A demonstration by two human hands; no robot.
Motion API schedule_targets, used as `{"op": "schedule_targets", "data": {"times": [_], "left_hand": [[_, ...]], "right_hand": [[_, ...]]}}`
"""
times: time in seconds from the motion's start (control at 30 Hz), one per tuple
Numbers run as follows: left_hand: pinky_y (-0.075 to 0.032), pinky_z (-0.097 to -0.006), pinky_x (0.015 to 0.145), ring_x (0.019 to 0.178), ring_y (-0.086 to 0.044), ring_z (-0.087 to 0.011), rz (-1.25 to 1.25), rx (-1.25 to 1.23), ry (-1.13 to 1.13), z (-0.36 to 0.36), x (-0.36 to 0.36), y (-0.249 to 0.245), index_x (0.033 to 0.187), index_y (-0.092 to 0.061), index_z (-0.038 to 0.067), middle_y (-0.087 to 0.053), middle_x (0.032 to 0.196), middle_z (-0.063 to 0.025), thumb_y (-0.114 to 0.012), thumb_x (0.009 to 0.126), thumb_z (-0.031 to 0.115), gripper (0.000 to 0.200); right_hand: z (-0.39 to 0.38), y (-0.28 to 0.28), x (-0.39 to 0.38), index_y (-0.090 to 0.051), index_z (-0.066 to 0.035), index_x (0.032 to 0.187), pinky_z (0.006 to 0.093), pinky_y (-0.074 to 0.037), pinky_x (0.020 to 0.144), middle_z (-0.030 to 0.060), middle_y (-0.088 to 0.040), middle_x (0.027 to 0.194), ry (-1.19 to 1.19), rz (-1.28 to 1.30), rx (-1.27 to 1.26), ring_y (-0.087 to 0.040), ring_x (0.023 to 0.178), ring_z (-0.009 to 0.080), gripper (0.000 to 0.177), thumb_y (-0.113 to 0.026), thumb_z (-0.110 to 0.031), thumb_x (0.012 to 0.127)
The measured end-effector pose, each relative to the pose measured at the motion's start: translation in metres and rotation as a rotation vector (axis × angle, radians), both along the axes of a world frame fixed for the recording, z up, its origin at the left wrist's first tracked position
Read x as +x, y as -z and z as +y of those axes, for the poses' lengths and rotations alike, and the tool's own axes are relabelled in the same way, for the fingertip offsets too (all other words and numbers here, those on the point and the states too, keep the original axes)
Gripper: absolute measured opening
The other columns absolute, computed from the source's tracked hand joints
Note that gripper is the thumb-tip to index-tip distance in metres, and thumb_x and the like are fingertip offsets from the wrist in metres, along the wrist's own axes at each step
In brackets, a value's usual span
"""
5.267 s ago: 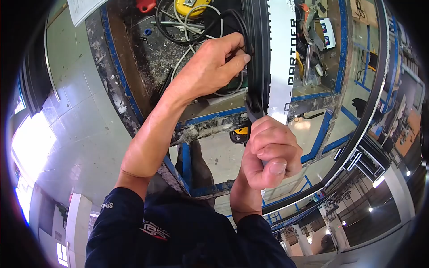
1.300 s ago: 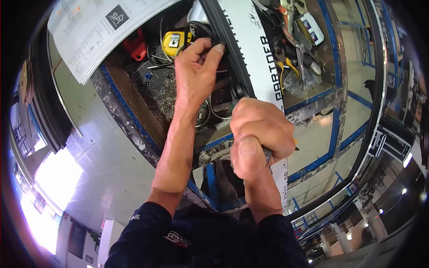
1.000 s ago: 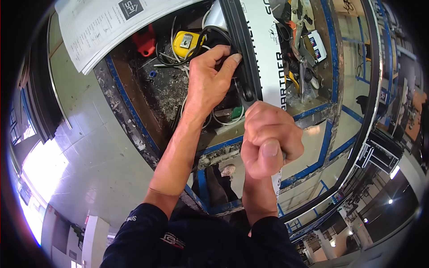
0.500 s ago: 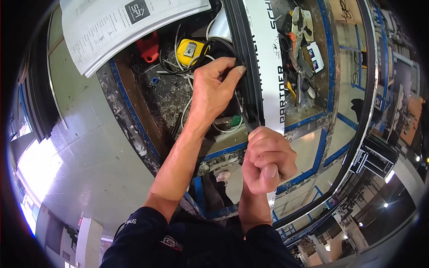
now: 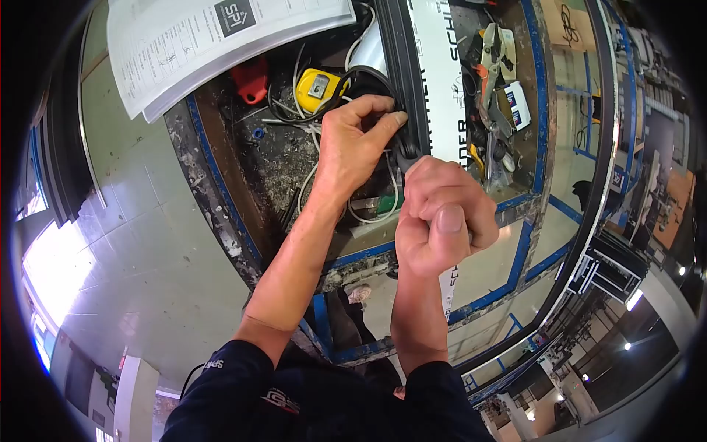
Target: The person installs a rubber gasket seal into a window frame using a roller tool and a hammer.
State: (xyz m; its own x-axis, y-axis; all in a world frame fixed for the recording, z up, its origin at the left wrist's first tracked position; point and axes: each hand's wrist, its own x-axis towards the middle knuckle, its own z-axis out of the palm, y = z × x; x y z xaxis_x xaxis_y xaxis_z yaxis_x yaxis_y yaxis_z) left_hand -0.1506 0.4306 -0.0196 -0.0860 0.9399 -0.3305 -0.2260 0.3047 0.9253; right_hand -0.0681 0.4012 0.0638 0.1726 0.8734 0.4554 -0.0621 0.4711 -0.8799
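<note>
A long black frame profile (image 5: 403,44) with a white lettered face (image 5: 443,81) runs lengthwise in front of me. My left hand (image 5: 353,144) pinches a black rubber gasket (image 5: 373,72) between thumb and forefinger at the profile's left side. The gasket loops away behind the fingers. Close below, my right hand (image 5: 447,214) is closed in a fist around a dark hand tool (image 5: 406,159). Only the tool's black end shows, against the profile just under my left fingertips; its handle is hidden in the fist.
Left of the profile, a yellow tape measure (image 5: 318,87), a red tool (image 5: 250,77) and white cable lie in a bench tray (image 5: 221,158). Printed sheets (image 5: 173,62) cover its upper left. Pliers (image 5: 492,70) and other tools lie to the right. A long dark frame (image 5: 589,243) curves beyond.
My right hand has moved up along the profile with the dark tool, closer to my left hand. The left hand keeps its pinch in nearly the same place.
</note>
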Motion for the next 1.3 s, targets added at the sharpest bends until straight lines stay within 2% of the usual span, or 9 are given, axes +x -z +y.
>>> {"op": "schedule_targets", "data": {"times": [0.1, 0.23, 0.37, 0.47, 0.57, 0.7, 0.87, 1.0, 1.3], "left_hand": [[-0.045, -0.0197, 0.066, 0.075, -0.055, -0.003, -0.03, -0.058, -0.009, 0.002, -0.001, -0.006, 0.099, -0.073, -0.004, -0.066, 0.084, 0.0024, -0.079, 0.087, 0.005, 0.016], [-0.046, -0.02, 0.066, 0.075, -0.057, -0.0035, -0.064, -0.071, -0.001, 0.004, -0.002, -0.006, 0.101, -0.073, -0.004, -0.068, 0.085, 0.0014, -0.078, 0.088, 0.007, 0.018], [-0.048, -0.0209, 0.071, 0.078, -0.06, -0.005, -0.162, -0.126, 0.013, 0.006, -0.008, -0.008, 0.103, -0.072, -0.003, -0.07, 0.089, -0.0003, -0.077, 0.089, 0.008, 0.019], [-0.042, -0.0201, 0.062, 0.07, -0.052, -0.003, -0.194, -0.062, -0.089, 0.005, 0.001, -0.005, 0.094, -0.073, -0.003, -0.064, 0.078, 0.0034, -0.079, 0.087, 0.01, 0.016], [-0.042, -0.0199, 0.062, 0.07, -0.052, -0.0029, -0.223, -0.061, -0.139, 0.006, 0.002, -0.004, 0.094, -0.073, -0.003, -0.065, 0.079, 0.0032, -0.079, 0.088, 0.01, 0.016], [-0.048, -0.0204, 0.069, 0.077, -0.061, -0.0058, -0.211, -0.122, -0.1, 0.008, -0.005, -0.005, 0.103, -0.073, -0.003, -0.071, 0.087, -0.0011, -0.079, 0.089, 0.01, 0.02], [-0.048, -0.0233, 0.07, 0.076, -0.058, -0.0064, -0.15, -0.028, -0.161, 0.009, -0.001, -0.006, 0.093, -0.076, -0.004, -0.071, 0.082, -0.0005, -0.079, 0.086, 0.009, 0.016], [-0.047, -0.0232, 0.069, 0.075, -0.058, -0.0062, -0.14, -0.114, -0.141, 0.009, -0.004, -0.01, 0.095, -0.076, -0.005, -0.071, 0.081, -0.0013, -0.079, 0.086, 0.009, 0.017], [-0.046, -0.0208, 0.064, 0.071, -0.059, -0.0054, -0.099, -0.103, -0.109, 0.011, -0.005, -0.008, 0.099, -0.076, -0.003, -0.07, 0.081, -0.0004, -0.08, 0.088, 0.014, 0.02]], "right_hand": [[-0.015, 0.001, -0.001, -0.049, 0.002, 0.058, 0.031, -0.03, 0.039, 0.0087, -0.049, 0.051, 0.096, 0.076, 0.051, -0.043, 0.04, 0.018, 0.04, -0.064, -0.016, 0.09], [-0.013, -0.003, -0.004, -0.05, 0.002, 0.058, 0.0309, -0.031, 0.039, 0.008, -0.049, 0.052, 0.139, 0.047, 0.028, -0.042, 0.04, 0.0172, 0.046, -0.066, -0.021, 0.094], [0.01, 0.003, -0.007, -0.05, 0.003, 0.059, 0.0301, -0.03, 0.039, 0.0074, -0.048, 0.051, 0.084, 0.071, 0.059, -0.041, 0.04, 0.0162, 0.045, -0.068, -0.02, 0.094], [-0.013, -0.002, -0.002, -0.049, 0.003, 0.06, 0.0299, -0.029, 0.039, 0.0075, -0.048, 0.052, 0.08, 0.093, 0.037, -0.041, 0.04, 0.016, 0.045, -0.067, -0.02, 0.094], [-0.002, 0.001, -0.004, -0.048, 0.003, 0.059, 0.0301, -0.028, 0.039, 0.0075, -0.048, 0.052, 0.074, 0.085, 0.046, -0.04, 0.04, 0.0157, 0.044, -0.066, -0.018, 0.094], [0.023, 0.0, -0.008, -0.047, 0.002, 0.057, 0.0301, -0.029, 0.04, 0.0074, -0.048, 0.052, 0.097, 0.103, 0.031, -0.039, 0.041, 0.0152, 0.043, -0.064, -0.016, 0.092], [-0.006, 0.0, -0.002, -0.051, 0.004, 0.06, 0.0293, -0.029, 0.041, 0.0097, -0.05, 0.055, 0.055, 0.086, 0.025, -0.042, 0.044, 0.0145, 0.044, -0.067, -0.02, 0.093], [0.027, 0.0, -0.009, -0.051, 0.004, 0.06, 0.0293, -0.029, 0.041, 0.0099, -0.051, 0.055, 0.068, 0.093, 0.024, -0.042, 0.042, 0.0157, 0.045, -0.067, -0.021, 0.094], [-0.009, -0.005, -0.004, -0.047, 0.002, 0.058, 0.0295, -0.029, 0.04, 0.0073, -0.048, 0.052, 0.106, 0.015, -0.027, -0.042, 0.042, 0.0155, 0.045, -0.066, -0.019, 0.092]]}}
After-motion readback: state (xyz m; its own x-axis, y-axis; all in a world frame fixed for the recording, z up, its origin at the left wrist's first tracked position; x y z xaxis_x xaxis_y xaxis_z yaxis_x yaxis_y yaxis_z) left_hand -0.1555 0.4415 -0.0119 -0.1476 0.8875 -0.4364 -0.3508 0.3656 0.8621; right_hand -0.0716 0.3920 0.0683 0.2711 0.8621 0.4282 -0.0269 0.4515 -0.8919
